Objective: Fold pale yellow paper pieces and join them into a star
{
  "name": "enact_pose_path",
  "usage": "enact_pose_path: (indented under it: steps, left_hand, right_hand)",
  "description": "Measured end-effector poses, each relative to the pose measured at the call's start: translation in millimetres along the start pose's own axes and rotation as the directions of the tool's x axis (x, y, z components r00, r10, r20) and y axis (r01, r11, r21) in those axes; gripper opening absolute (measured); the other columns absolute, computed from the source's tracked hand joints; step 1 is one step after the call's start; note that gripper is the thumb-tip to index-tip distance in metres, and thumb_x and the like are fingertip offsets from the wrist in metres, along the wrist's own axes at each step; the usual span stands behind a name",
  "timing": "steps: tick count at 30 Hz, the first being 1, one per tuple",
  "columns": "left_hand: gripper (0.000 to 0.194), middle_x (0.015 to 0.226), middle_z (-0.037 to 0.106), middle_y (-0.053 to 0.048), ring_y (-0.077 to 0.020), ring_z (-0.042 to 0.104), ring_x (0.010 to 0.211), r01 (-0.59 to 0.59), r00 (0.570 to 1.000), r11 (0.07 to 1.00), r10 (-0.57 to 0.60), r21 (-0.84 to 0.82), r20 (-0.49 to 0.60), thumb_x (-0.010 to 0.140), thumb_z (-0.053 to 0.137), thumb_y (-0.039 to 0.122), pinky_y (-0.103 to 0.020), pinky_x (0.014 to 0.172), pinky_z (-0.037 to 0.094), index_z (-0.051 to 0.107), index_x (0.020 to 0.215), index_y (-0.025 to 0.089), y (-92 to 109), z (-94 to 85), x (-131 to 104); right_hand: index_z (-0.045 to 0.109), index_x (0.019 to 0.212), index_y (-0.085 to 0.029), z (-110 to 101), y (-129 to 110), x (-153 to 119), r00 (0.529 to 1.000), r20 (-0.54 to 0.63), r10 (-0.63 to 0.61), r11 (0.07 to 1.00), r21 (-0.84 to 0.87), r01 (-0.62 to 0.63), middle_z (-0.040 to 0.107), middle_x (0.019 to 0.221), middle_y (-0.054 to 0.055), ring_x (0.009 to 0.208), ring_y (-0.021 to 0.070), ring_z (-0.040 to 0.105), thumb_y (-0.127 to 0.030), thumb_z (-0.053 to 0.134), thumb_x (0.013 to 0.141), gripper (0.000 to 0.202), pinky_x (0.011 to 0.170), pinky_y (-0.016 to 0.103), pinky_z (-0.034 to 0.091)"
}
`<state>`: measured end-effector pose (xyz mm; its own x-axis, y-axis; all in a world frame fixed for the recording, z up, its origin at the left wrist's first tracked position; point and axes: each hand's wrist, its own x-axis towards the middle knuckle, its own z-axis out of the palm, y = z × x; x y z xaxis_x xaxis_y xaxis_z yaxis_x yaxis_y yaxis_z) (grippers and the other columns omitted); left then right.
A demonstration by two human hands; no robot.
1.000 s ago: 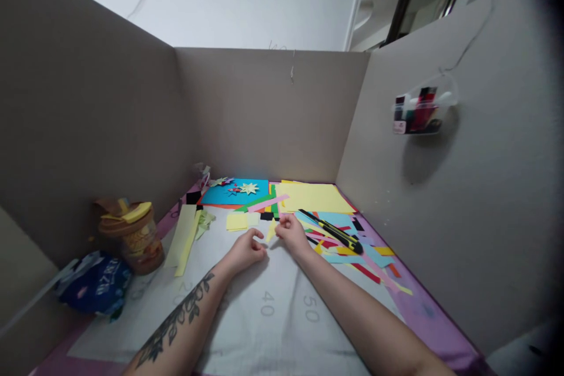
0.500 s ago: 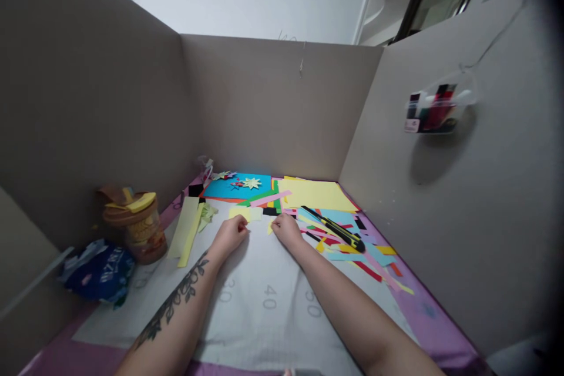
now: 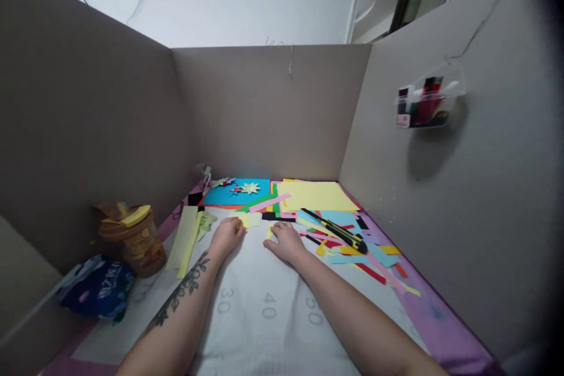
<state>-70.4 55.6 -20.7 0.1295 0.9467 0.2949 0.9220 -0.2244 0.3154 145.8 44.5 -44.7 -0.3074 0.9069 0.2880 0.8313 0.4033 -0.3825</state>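
Note:
My left hand (image 3: 228,236) rests on the white cloth with its fingers curled in; anything between them is hidden. Just beyond its fingertips lie pale yellow paper pieces (image 3: 254,220). To its right, my right hand (image 3: 286,241) is open, palm down, thumb stretched out to the side. A small yellow paper piece (image 3: 269,231) shows at its fingertips, partly covered. Black paper strips (image 3: 278,217) lie just beyond. A black and yellow utility knife (image 3: 337,230) lies on the coloured paper scraps (image 3: 348,251) to the right.
Yellow sheets (image 3: 319,196) and a blue sheet (image 3: 215,195) bearing a paper star (image 3: 251,188) lie at the back. At left are long pale strips (image 3: 185,241), a brown lidded cup (image 3: 141,244) and a blue packet (image 3: 99,288). Grey panels (image 3: 268,117) surround the table; a plastic container (image 3: 427,106) hangs right.
My right hand has loosened from a closed grip, its thumb and fingers now apart. My left hand stays curled near the yellow paper. The view has shifted slightly.

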Motion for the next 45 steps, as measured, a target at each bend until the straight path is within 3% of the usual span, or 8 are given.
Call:
enact_pose_path:
  steps: [6, 13, 18, 27, 31, 36, 45]
  left_hand:
    - [0.021, 0.084, 0.069, -0.008, -0.0221, 0.06, 0.081, 0.025, 0.998, 0.996, -0.029, 0.089, 0.047, 0.081, 0.051, 0.034, -0.027, 0.066, 0.037, 0.065, 0.077, 0.019, -1.0, -0.1, 3.1]
    - [0.024, 0.104, 0.067, -0.01, -0.0243, 0.059, 0.097, -0.017, 0.997, 0.986, 0.004, 0.167, 0.078, 0.082, 0.052, 0.035, -0.028, 0.077, 0.039, 0.066, 0.094, 0.02, 8.2, -1.3, 6.0]
    - [0.026, 0.095, 0.069, -0.013, -0.025, 0.062, 0.09, -0.018, 0.994, 0.976, -0.006, 0.217, 0.109, 0.085, 0.047, 0.032, -0.03, 0.076, 0.04, 0.068, 0.087, 0.017, 12.0, 2.6, 10.8]
    - [0.031, 0.092, 0.071, -0.011, -0.0241, 0.064, 0.086, 0.023, 0.989, 0.972, -0.056, 0.234, 0.137, 0.088, 0.043, 0.038, -0.029, 0.069, 0.04, 0.068, 0.092, 0.021, 7.7, 0.8, 11.7]
    - [0.027, 0.088, 0.071, -0.011, -0.0255, 0.064, 0.085, 0.008, 0.988, 0.975, -0.042, 0.222, 0.149, 0.08, 0.055, 0.043, -0.029, 0.07, 0.04, 0.069, 0.087, 0.02, 8.5, 1.1, 13.2]
    - [0.025, 0.09, 0.071, -0.014, -0.0268, 0.064, 0.088, 0.02, 0.99, 0.983, -0.044, 0.182, 0.131, 0.083, 0.052, 0.036, -0.031, 0.073, 0.039, 0.07, 0.083, 0.018, 9.0, 2.7, 14.9]
    - [0.024, 0.08, 0.073, -0.011, -0.0267, 0.063, 0.084, 0.17, 0.985, 0.984, -0.169, -0.045, 0.02, 0.079, 0.053, 0.033, -0.03, 0.071, 0.04, 0.072, 0.074, 0.018, 4.3, 0.3, 13.7]
  right_hand:
    - [0.065, 0.109, -0.017, -2.6, -3.2, -1.0, 1.0, 0.024, 0.014, 1.0, -0.019, -0.013, 0.06, 0.117, 0.013, 0.108, 0.0308, 0.046, -0.045, 0.059, 0.079, 0.041, 0.088, 0.039, 0.038]
    - [0.058, 0.12, -0.019, -3.8, -8.8, -4.4, 1.0, -0.028, 0.01, 1.0, 0.023, -0.009, 0.049, 0.131, 0.014, 0.119, 0.0299, 0.042, -0.037, 0.059, 0.08, 0.044, 0.094, 0.04, 0.037]
    - [0.058, 0.12, -0.02, -1.9, -11.4, -5.2, 0.996, -0.086, -0.032, 0.996, 0.078, 0.039, 0.047, 0.134, 0.013, 0.122, 0.0286, 0.039, -0.031, 0.06, 0.08, 0.041, 0.098, 0.042, 0.036]
    - [0.06, 0.117, -0.02, -3.3, -11.5, -6.3, 0.99, -0.131, -0.051, 0.99, 0.123, 0.067, 0.047, 0.133, 0.011, 0.124, 0.0271, 0.038, -0.025, 0.06, 0.08, 0.038, 0.101, 0.042, 0.035]
    - [0.062, 0.116, -0.02, -2.2, -10.5, -6.3, 0.987, -0.148, -0.062, 0.988, 0.131, 0.082, 0.048, 0.132, 0.011, 0.123, 0.027, 0.039, -0.025, 0.06, 0.08, 0.036, 0.102, 0.042, 0.035]
    - [0.062, 0.114, -0.02, -1.6, -9.8, -6.3, 0.986, -0.157, -0.058, 0.987, 0.137, 0.08, 0.048, 0.131, 0.011, 0.122, 0.0265, 0.04, -0.023, 0.059, 0.08, 0.035, 0.101, 0.042, 0.036]
    - [0.063, 0.112, -0.021, -0.8, -8.4, -5.7, 0.986, -0.158, -0.05, 0.985, 0.158, 0.076, 0.049, 0.13, 0.011, 0.122, 0.0267, 0.041, -0.023, 0.06, 0.079, 0.033, 0.101, 0.043, 0.036]
